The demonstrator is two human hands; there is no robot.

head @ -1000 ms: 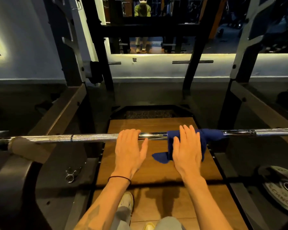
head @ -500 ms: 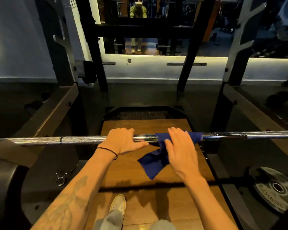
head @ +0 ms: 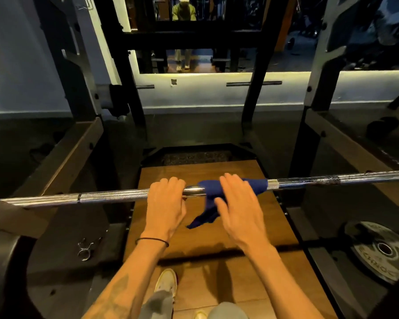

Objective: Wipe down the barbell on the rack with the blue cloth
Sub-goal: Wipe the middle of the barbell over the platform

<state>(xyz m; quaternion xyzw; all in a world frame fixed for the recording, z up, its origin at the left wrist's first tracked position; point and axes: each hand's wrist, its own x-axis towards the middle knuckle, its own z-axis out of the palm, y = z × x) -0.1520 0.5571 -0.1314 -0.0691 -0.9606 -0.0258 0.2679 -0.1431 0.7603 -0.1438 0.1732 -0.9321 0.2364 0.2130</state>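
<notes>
Left hand (head: 165,202) curls over the barbell (head: 111,197); at its 3 o'clock, right hand (head: 236,203), fingers straight, presses the blue cloth (head: 213,192) on it.

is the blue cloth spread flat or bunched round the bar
Bunched. The dark blue cloth wraps the chrome steel barbell under the right hand, one loose corner hanging below.

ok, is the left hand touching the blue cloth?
Apart. The head view shows the left hand gripping the barbell, with bare chrome bar between it and the blue cloth.
</notes>
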